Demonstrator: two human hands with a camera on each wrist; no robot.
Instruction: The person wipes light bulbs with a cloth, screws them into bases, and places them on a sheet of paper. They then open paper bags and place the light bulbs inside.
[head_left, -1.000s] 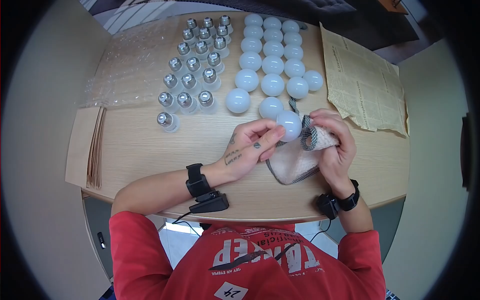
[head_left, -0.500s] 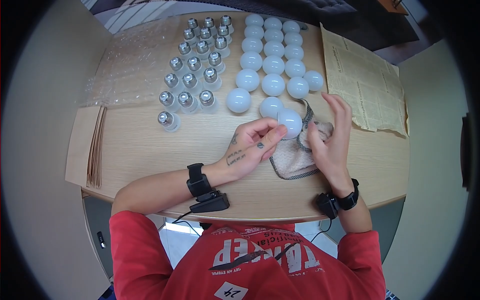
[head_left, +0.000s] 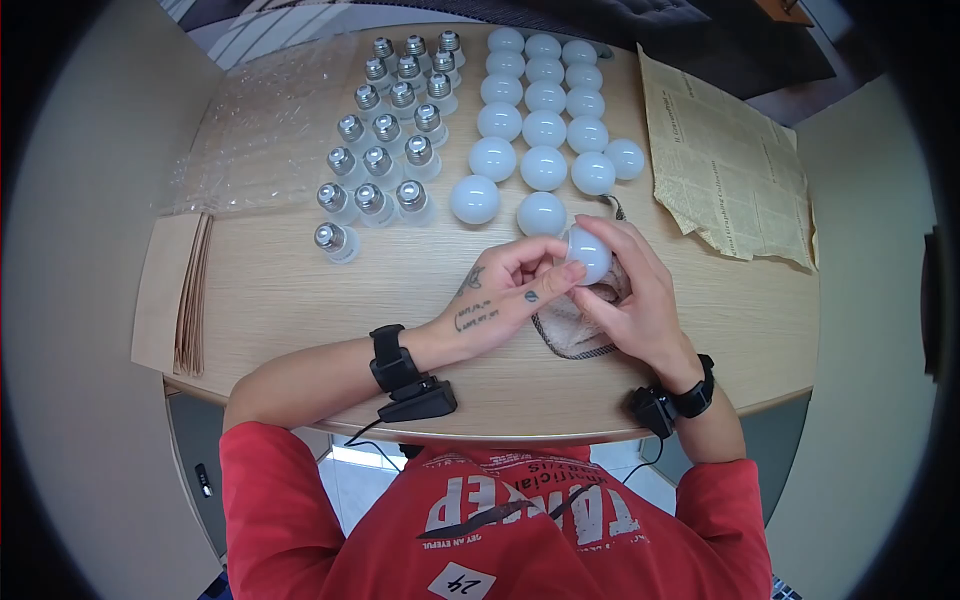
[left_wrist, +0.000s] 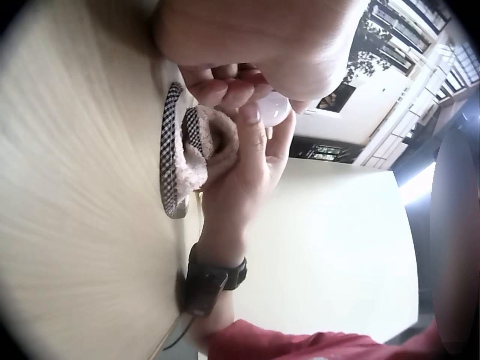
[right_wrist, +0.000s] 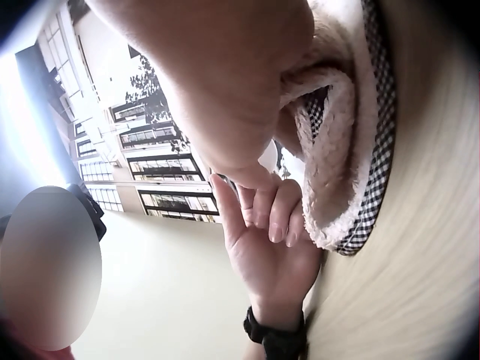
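A glossy white light bulb globe [head_left: 590, 257] is held between both hands over the near middle of the table. My left hand [head_left: 500, 300] pinches its left side, thumb toward me. Around its right side curve the fingers and thumb of my right hand [head_left: 648, 305]. In the left wrist view, part of the globe [left_wrist: 274, 109] shows between the fingers. Below the hands lies a fluffy pale cloth [head_left: 568, 332] with a checked border, partly hidden by my right hand. Its folded loop of cloth [right_wrist: 337, 172] fills the right side of the right wrist view.
Rows of white globes [head_left: 543, 168] stand beyond my hands, one close by. Left of them are bulb bases [head_left: 377, 162] with metal screw caps up. Bubble wrap [head_left: 265, 135] and brown paper bags [head_left: 170, 295] lie left, printed brown paper [head_left: 725, 165] right.
My right hand let go of the cloth, which dropped to the table, then opened and came in to grip the globe. The left hand stays on the globe, shifted slightly right.
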